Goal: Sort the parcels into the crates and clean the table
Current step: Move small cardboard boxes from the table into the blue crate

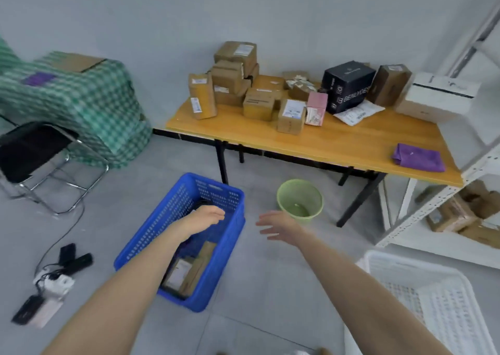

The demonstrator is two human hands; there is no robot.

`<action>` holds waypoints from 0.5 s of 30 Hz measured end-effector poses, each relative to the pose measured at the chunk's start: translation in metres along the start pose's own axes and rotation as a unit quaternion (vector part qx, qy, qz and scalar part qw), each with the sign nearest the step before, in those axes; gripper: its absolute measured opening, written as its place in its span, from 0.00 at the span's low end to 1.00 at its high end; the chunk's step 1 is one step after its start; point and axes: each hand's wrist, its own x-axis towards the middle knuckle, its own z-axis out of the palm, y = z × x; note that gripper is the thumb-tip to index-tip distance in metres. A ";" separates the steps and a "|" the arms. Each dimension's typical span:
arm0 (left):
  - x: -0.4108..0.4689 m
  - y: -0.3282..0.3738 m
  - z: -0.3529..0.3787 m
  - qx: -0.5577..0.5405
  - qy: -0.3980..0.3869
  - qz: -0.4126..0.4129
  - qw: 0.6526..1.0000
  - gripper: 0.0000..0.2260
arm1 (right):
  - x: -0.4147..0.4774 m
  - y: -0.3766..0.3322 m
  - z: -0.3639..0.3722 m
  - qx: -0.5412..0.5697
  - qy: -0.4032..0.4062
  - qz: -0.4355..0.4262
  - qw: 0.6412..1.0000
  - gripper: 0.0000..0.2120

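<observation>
The long orange-topped folding table [338,149] stands at the far right of the room, and most of the task's things lie on it: a heap of brown cardboard parcels [238,78] along its far edge, with a black printed carton [347,86] to their right. On the floor, a white perforated plastic crate [433,300] sits near right. A blue perforated plastic crate [162,219] sits near centre with a few flat brown parcels [189,270] at its near end.

The coming move turns on one relation: both hands are low over the floor, and the heap lies farther off and higher, up and to the right of the fingers. The left hand [209,216] hangs above the blue crate, fingers loosely bent and holding nothing. The right hand [278,226] hovers beside the round green plastic bin [281,195], fingers spread and released, and looks the nearer to the table. The closest pick seems to be a small brown labelled box [290,119] standing apart at the front of the heap. A folded purple cloth [418,157] waits on the table's near right corner for the wiping
</observation>
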 end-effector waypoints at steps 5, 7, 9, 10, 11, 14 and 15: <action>-0.022 -0.100 -0.079 -0.047 0.095 -0.066 0.992 0.12 | 0.047 -0.014 0.116 -0.059 -0.065 0.026 0.996 0.10; -0.021 -0.123 -0.097 -0.058 0.125 -0.087 0.987 0.12 | 0.057 -0.016 0.143 -0.076 -0.083 0.039 0.993 0.07; -0.010 -0.146 -0.118 -0.065 0.143 -0.107 0.982 0.13 | 0.078 -0.022 0.167 -0.081 -0.092 0.054 0.991 0.07; -0.004 -0.154 -0.125 -0.070 0.141 -0.110 0.981 0.13 | 0.087 -0.025 0.173 -0.082 -0.089 0.059 0.991 0.07; 0.005 -0.161 -0.134 -0.072 0.138 -0.108 0.982 0.14 | 0.101 -0.031 0.180 -0.081 -0.086 0.065 0.991 0.08; 0.033 -0.173 -0.160 -0.057 0.111 -0.105 0.987 0.16 | 0.144 -0.051 0.193 -0.088 -0.081 0.074 0.990 0.10; 0.043 -0.177 -0.169 -0.055 0.100 -0.104 0.988 0.16 | 0.157 -0.059 0.196 -0.086 -0.079 0.076 0.990 0.10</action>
